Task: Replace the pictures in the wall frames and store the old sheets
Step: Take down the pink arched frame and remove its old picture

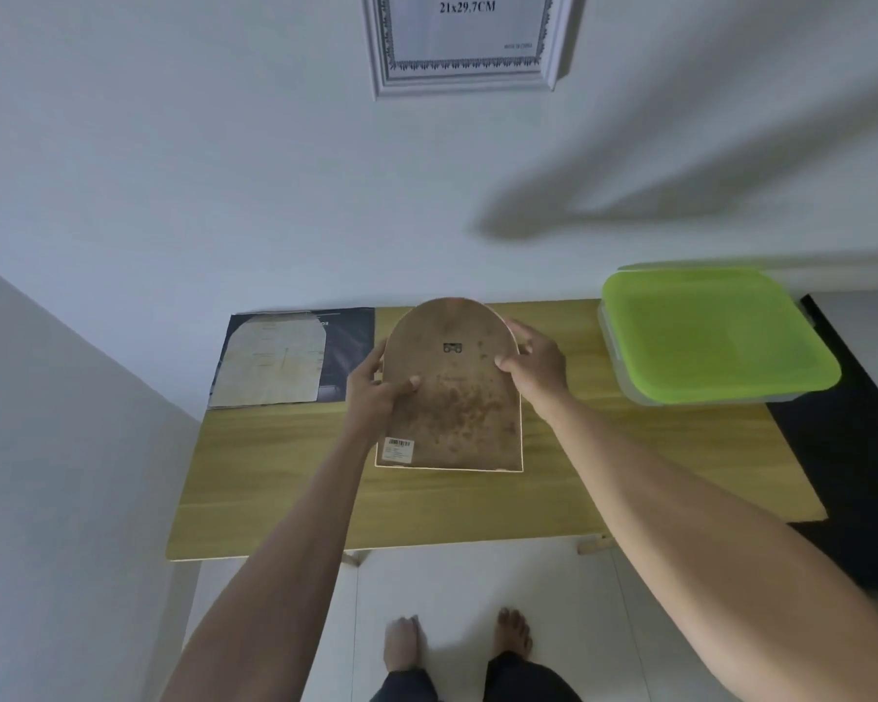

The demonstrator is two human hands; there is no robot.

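Observation:
An arch-topped picture frame (pixel 452 397) is held back side up over the wooden table (pixel 285 478); its brown stained backboard shows a small metal hanger and a barcode sticker. My left hand (pixel 376 387) grips its left edge with the thumb on the backboard. My right hand (pixel 533 364) grips its right edge near the arch. A pale arch-shaped sheet (pixel 275 364) lies on a dark sheet (pixel 348 347) at the table's back left. A white rectangular wall frame (pixel 465 40) with a "21x29.7CM" insert hangs above.
A clear box with a green lid (pixel 715 334) sits at the table's back right, overhanging the edge. A dark surface (pixel 852 448) lies right of the table. A grey wall stands to the left. My bare feet (pixel 457 640) stand on the white floor in front.

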